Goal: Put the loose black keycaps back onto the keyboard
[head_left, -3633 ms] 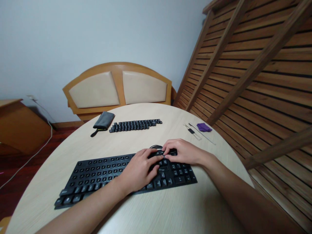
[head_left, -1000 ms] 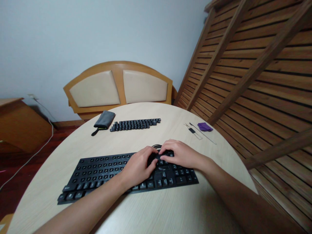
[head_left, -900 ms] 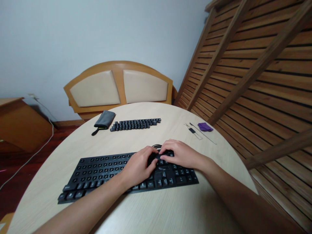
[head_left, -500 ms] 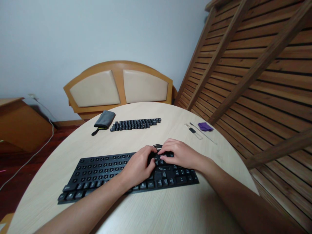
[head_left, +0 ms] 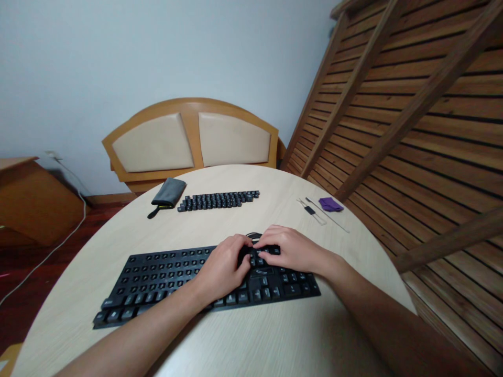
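A black keyboard [head_left: 165, 272] lies slightly askew on the round table. Many of its key positions on the left bear only bare switches, while the bottom rows and right part carry keycaps. My left hand [head_left: 226, 264] rests over its middle, fingers curled and thumb bent towards the upper key cluster. From the right, my right hand [head_left: 293, 248] meets it there, thumb and fingertips drawn together at the top-row keys. The fingertips of both hands nearly touch; what they grip between them is too small to make out. Behind them shows a coiled black cable [head_left: 254, 236].
Removed keycaps [head_left: 218, 200] stand in rows towards the back of the table [head_left: 283, 340], beside a grey pouch [head_left: 170, 192]. At the right lie a wire keycap puller [head_left: 310, 210], a thin metal rod [head_left: 330, 216] and a folded purple cloth [head_left: 330, 204]. A slatted wooden panel [head_left: 393, 131] leans beyond.
Hardly anything differs: my right fingers have shifted very slightly at the top-row keys. The keyboard and the other things are where they were.
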A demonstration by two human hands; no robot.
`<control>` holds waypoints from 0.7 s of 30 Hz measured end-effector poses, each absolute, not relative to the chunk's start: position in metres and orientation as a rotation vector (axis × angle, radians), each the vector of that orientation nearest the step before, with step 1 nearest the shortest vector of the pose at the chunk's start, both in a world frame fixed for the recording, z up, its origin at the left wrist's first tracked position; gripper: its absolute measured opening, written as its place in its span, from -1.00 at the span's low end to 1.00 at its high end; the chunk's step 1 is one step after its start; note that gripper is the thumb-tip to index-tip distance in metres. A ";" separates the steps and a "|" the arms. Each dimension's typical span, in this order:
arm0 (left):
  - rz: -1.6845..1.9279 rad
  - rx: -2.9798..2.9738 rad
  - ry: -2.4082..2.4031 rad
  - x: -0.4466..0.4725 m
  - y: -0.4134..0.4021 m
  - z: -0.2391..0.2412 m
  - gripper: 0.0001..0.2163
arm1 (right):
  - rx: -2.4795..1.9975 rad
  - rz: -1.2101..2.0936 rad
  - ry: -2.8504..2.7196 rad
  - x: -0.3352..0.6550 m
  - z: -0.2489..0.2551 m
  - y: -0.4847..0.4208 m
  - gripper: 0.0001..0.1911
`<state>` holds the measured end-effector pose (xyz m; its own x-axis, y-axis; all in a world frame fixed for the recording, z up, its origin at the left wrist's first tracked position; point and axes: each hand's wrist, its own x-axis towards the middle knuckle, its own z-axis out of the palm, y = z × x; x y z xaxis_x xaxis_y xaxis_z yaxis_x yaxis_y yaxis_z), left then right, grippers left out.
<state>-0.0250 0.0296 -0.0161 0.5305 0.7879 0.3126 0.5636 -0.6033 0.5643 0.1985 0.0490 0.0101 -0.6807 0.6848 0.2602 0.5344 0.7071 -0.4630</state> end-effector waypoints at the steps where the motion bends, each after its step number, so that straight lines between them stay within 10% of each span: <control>1: 0.781 2.378 1.103 -0.025 0.030 -0.016 -0.81 | -0.940 0.525 -2.478 0.200 0.011 0.050 -0.83; 21: 0.736 2.351 1.081 -0.017 0.034 -0.008 -0.89 | -0.939 0.749 -2.360 0.200 0.005 0.054 -0.96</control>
